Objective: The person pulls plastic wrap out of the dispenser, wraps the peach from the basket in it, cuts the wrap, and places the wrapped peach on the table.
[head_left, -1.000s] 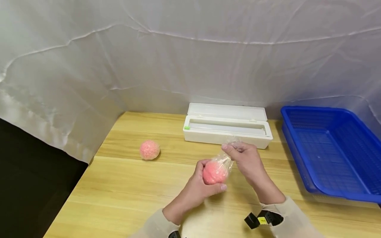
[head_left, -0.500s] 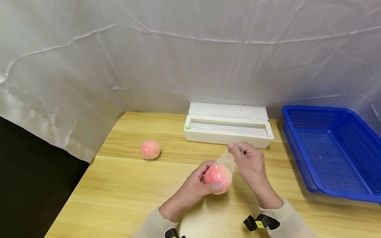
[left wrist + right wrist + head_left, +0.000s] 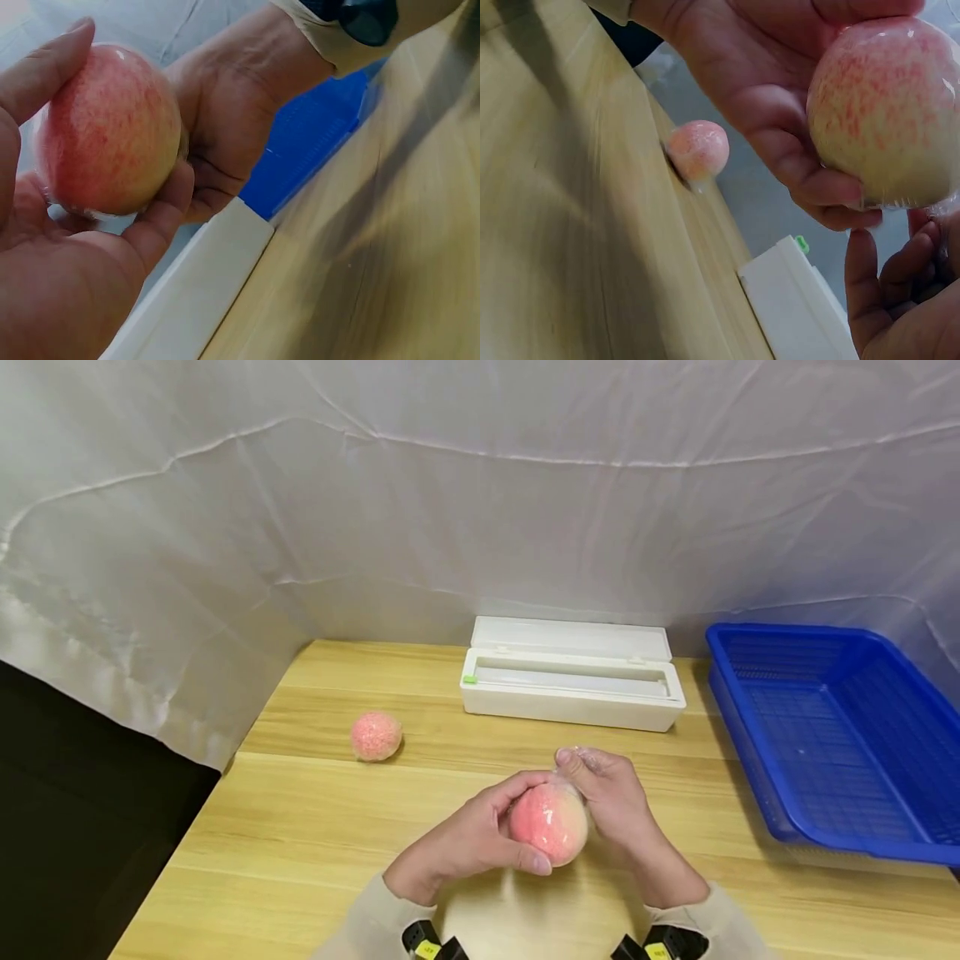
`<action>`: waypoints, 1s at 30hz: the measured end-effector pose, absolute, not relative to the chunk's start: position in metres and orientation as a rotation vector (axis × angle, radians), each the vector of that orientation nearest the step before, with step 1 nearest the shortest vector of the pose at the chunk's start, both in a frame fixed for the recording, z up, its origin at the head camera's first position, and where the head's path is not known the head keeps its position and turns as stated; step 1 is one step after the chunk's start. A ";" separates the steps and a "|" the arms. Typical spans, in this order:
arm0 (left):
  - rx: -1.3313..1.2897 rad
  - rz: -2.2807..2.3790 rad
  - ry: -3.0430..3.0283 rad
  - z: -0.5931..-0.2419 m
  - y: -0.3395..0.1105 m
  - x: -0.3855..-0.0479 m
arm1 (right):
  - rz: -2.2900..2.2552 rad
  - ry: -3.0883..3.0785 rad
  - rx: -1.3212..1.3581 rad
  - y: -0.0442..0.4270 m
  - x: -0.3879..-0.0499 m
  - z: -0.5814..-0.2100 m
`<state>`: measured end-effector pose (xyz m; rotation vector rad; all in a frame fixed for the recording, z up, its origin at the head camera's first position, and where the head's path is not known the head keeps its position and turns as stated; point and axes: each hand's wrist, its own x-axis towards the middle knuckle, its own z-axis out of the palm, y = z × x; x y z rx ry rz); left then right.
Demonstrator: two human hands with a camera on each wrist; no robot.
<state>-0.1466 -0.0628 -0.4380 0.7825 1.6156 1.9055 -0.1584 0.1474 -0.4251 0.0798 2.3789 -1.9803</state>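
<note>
A pink and pale-yellow peach [image 3: 551,827], tightly covered in clear plastic wrap, is held above the table. My left hand [image 3: 476,831] grips it, with the thumb at its near side and the fingers behind and beneath. At the peach's far right, my right hand [image 3: 617,800] pinches the gathered end of the plastic wrap [image 3: 564,783]. In the left wrist view the smooth film shines over the peach [image 3: 112,131]. The gathered wrap is partly hidden by the right fingers in the right wrist view. A second peach [image 3: 377,736] lies at the left of the table.
A long white wrap dispenser [image 3: 573,703] stands at the table's back with its lid raised and a green slider at its left end. To the right is a blue plastic basket [image 3: 780,802]. Grey cloth [image 3: 480,527] hangs behind the wooden table [image 3: 300,843].
Both hands have come lower and nearer with the peach, which has been turned. The loose wrap above it now looks shorter and tighter against the peach, still pinched by my right hand.
</note>
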 end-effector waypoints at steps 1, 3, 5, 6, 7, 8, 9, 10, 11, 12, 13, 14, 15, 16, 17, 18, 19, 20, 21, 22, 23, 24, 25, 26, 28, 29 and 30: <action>0.786 1.895 1.635 -0.437 -0.063 -0.147 | -1.998 2.369 0.090 0.147 -0.158 -0.426; 0.790 1.885 1.672 -0.436 -0.062 -0.148 | -2.022 2.355 0.106 0.145 -0.157 -0.426; 0.781 1.896 1.692 -0.435 -0.061 -0.149 | -2.035 2.355 0.119 0.144 -0.156 -0.426; 0.769 1.923 1.672 -0.434 -0.061 -0.149 | -2.045 2.351 0.128 0.144 -0.155 -0.425; 0.747 1.953 1.651 -0.433 -0.060 -0.148 | -2.056 2.345 0.137 0.143 -0.155 -0.425; 0.728 1.982 1.628 -0.432 -0.060 -0.148 | -2.068 2.338 0.140 0.143 -0.155 -0.425; 0.712 2.012 1.601 -0.432 -0.059 -0.148 | -2.070 2.343 0.150 0.143 -0.155 -0.425; 0.697 2.041 1.575 -0.432 -0.059 -0.148 | -2.079 2.343 0.159 0.142 -0.154 -0.424; 0.690 2.070 1.545 -0.433 -0.059 -0.149 | -2.099 2.336 0.171 0.141 -0.154 -0.424; 0.687 2.088 1.521 -0.434 -0.059 -0.149 | -2.114 2.332 0.175 0.141 -0.154 -0.423; 0.689 2.092 1.508 -0.435 -0.059 -0.150 | -2.126 2.330 0.180 0.140 -0.153 -0.423; 0.699 2.091 1.501 -0.436 -0.060 -0.151 | -2.126 2.340 0.185 0.140 -0.153 -0.423; 0.705 2.091 1.487 -0.437 -0.060 -0.153 | -2.119 2.360 0.197 0.140 -0.152 -0.422; 0.711 2.087 1.478 -0.439 -0.060 -0.154 | -2.125 2.368 0.211 0.140 -0.152 -0.421; 0.712 2.077 1.469 -0.440 -0.060 -0.156 | -2.133 2.373 0.226 0.140 -0.152 -0.420; 0.703 2.067 1.459 -0.441 -0.061 -0.157 | -2.139 2.384 0.237 0.141 -0.151 -0.420; 0.688 2.062 1.453 -0.442 -0.061 -0.158 | -2.144 2.403 0.248 0.141 -0.151 -0.419; 0.668 2.068 1.444 -0.443 -0.062 -0.159 | -2.143 2.439 0.254 0.142 -0.151 -0.419; 0.643 2.081 1.424 -0.443 -0.063 -0.160 | -2.157 2.468 0.250 0.143 -0.151 -0.418; 0.620 2.090 1.411 -0.443 -0.064 -0.160 | -2.169 2.504 0.237 0.142 -0.151 -0.418; 0.593 2.099 1.386 -0.443 -0.065 -0.160 | -2.171 2.559 0.214 0.142 -0.151 -0.418; 0.571 2.105 1.361 -0.442 -0.064 -0.160 | -2.161 2.629 0.189 0.142 -0.151 -0.418; 0.550 2.107 1.341 -0.441 -0.063 -0.159 | -2.150 2.698 0.157 0.141 -0.150 -0.419; 0.529 2.105 1.326 -0.440 -0.062 -0.158 | -2.140 2.756 0.118 0.140 -0.149 -0.420; 0.480 2.093 1.343 -0.437 -0.056 -0.155 | -2.121 2.839 0.021 0.137 -0.146 -0.423; 0.450 2.091 1.374 -0.437 -0.052 -0.154 | -2.108 2.867 -0.026 0.135 -0.144 -0.426; 0.417 2.098 1.417 -0.436 -0.048 -0.153 | -2.094 2.887 -0.064 0.134 -0.143 -0.428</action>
